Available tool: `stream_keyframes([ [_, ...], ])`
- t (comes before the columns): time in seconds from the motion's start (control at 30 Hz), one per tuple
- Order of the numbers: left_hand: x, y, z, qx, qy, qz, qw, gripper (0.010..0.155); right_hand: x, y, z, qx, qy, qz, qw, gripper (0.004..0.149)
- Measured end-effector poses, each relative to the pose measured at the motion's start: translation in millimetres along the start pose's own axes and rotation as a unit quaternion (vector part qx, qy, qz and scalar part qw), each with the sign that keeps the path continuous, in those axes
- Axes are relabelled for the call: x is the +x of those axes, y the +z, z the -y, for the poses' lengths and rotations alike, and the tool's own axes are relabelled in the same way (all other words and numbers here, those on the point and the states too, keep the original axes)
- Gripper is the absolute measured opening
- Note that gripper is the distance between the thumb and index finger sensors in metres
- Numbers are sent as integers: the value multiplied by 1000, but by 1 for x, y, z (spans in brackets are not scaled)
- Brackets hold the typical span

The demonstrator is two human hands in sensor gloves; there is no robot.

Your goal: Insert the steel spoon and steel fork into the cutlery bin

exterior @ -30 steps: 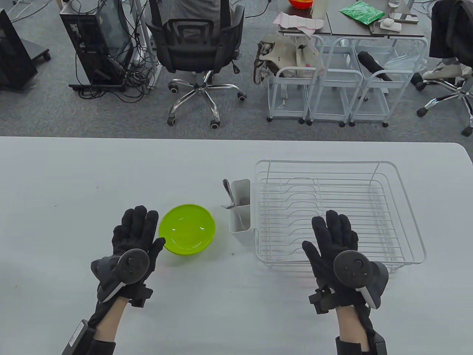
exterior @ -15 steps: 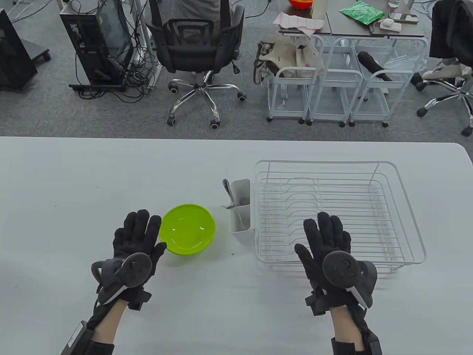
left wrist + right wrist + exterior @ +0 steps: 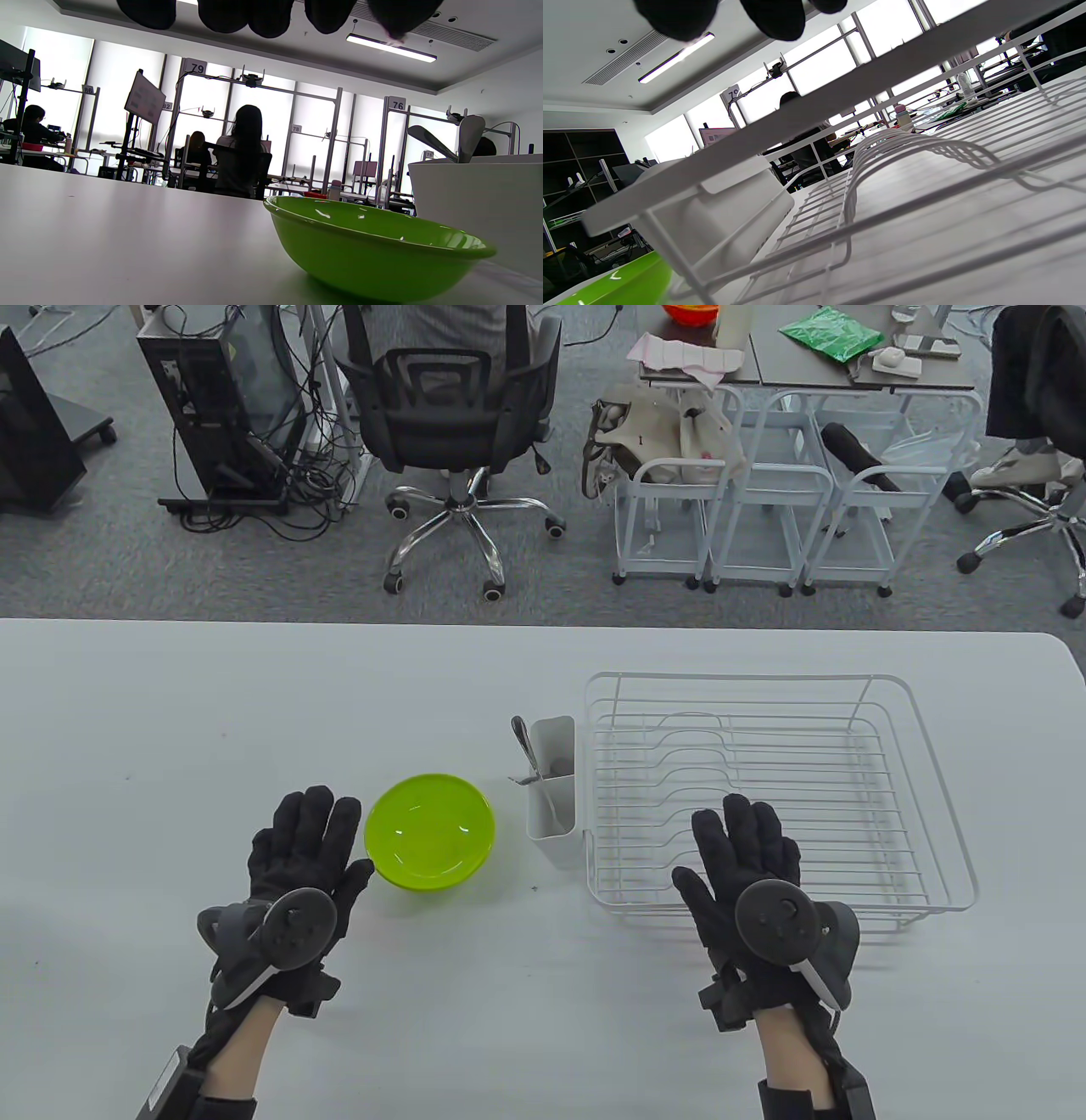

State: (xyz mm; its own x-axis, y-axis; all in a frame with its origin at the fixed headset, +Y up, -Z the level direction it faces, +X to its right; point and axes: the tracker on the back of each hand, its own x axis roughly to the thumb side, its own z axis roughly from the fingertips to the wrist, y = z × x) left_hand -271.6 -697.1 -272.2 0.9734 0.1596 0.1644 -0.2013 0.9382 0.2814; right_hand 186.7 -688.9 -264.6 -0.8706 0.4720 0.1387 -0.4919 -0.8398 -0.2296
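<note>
1. Steel handles of the spoon (image 3: 524, 748) and, as far as the view allowed, the fork (image 3: 519, 779) stood in the white cutlery bin (image 3: 552, 789), which hung on the dish rack's (image 3: 857, 704) left edge.
2. Your left hand (image 3: 301, 853) lay flat with fingers together, just beside the green bowl (image 3: 430, 831), holding nothing.
3. Your right hand (image 3: 747, 857) rested flat, fingers together, over the rack's near edge, empty too.

Open-plan lab office, swivel chair (image 3: 458, 432), computer tower (image 3: 216, 398), numbered camera rigs (image 3: 250, 80), seated workers (image 3: 242, 148)
</note>
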Motion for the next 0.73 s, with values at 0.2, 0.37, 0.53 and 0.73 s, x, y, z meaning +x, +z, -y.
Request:
stream_keyframes([
  [0.2, -2, 0, 2, -3, 0, 0, 1000, 66, -1, 0, 0, 1, 2, -6, 1000, 70],
  [0.37, -4, -1, 4, -9, 2, -5, 1000, 66, -3, 0, 1, 2, -1, -11, 1000, 70],
  [0.53, -4, -1, 3, -10, -1, -5, 1000, 66, -1, 0, 1, 1, -3, -7, 1000, 70],
  [0.73, -3, -2, 7, -19, -6, -2, 1000, 66, -5, 0, 3, -1, -11, -12, 1000, 69],
])
